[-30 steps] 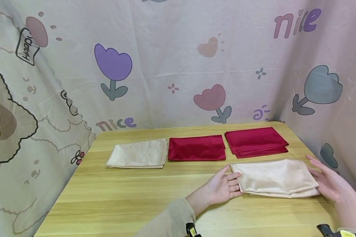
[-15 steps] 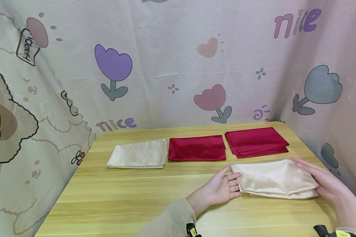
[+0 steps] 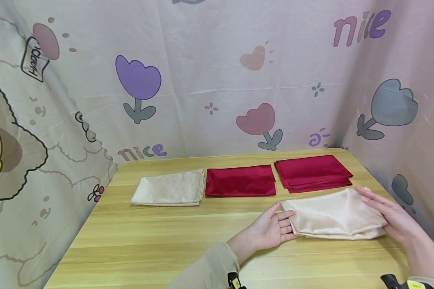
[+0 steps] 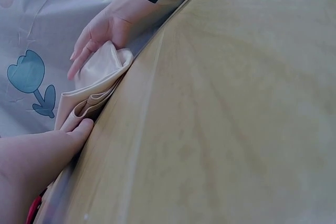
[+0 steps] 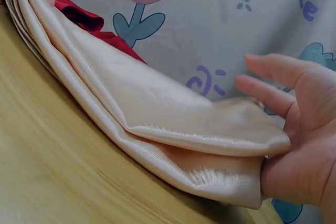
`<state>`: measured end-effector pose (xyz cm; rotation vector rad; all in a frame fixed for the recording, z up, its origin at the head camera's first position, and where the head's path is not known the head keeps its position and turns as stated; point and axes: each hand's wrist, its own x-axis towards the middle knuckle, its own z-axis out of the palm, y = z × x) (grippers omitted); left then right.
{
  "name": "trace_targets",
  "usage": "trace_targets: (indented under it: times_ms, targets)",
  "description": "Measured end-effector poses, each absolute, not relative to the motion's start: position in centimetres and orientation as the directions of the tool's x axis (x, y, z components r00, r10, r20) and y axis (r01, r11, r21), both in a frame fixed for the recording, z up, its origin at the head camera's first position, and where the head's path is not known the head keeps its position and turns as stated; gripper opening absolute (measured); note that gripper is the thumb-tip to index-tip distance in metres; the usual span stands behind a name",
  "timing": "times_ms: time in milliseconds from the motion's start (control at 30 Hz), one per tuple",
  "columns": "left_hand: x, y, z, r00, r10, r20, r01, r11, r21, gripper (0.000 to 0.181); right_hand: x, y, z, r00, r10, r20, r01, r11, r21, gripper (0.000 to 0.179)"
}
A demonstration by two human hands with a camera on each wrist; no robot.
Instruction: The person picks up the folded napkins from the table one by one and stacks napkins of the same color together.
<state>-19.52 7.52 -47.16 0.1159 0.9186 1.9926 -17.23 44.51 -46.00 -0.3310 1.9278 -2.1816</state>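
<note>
A folded cream satin cloth [image 3: 336, 216] lies at the right front of the wooden table. My left hand [image 3: 269, 230] stands at its left edge, palm turned toward it, with relaxed fingertips touching the folds. At the other end is my right hand [image 3: 392, 216], its long fingers over the far right corner and its palm against the edge. The right wrist view shows loose, bulging layers [image 5: 184, 124] meeting that palm, with the fingers stretched out. In the left wrist view the stacked folds [image 4: 92, 98] rise between both hands.
Behind, a folded dark red cloth [image 3: 312, 172] lies at the right back, with another red cloth [image 3: 240, 180] to its left. A second cream cloth [image 3: 170, 188] lies farther left. A printed curtain [image 3: 202, 80] surrounds the table [image 3: 159, 245].
My right hand has moved in from beside the cloth to over its far right corner. That end of the cloth is now raised and puffed up. My left hand stays in place.
</note>
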Motion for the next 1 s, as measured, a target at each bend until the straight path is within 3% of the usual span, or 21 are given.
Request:
trace_targets:
  times_ms: [200,300,500,600,1000]
  targets:
    - [-19.5,7.6,-47.3,-0.585,0.767,-0.262,-0.699,-0.314,0.642,0.077,-17.1,44.0,-45.5,-0.942,-0.319,0.103,-0.044,-0.187,-0.981,0.046]
    - [-19.5,7.6,-47.3,-0.591,0.763,-0.261,-0.696,-0.319,0.643,0.077,-17.1,44.0,-45.6,-0.953,-0.282,0.109,-0.068,-0.152,-0.986,0.047]
    - [-19.4,7.8,-47.3,-0.623,0.732,-0.276,-0.687,-0.343,0.641,0.071,-16.9,44.3,-46.1,-0.989,-0.151,0.007,-0.01,0.019,-1.0,0.053]
    - [-19.4,7.8,-47.3,-0.625,0.728,-0.284,-0.687,-0.339,0.643,0.066,-16.8,44.4,-46.2,-0.993,-0.107,-0.052,0.048,0.041,-0.998,0.058]
    - [-19.6,8.5,-47.4,-0.679,0.674,-0.292,-0.661,-0.387,0.643,0.06,-17.3,44.7,-46.5,-0.979,-0.197,-0.06,0.078,-0.085,-0.993,0.056]
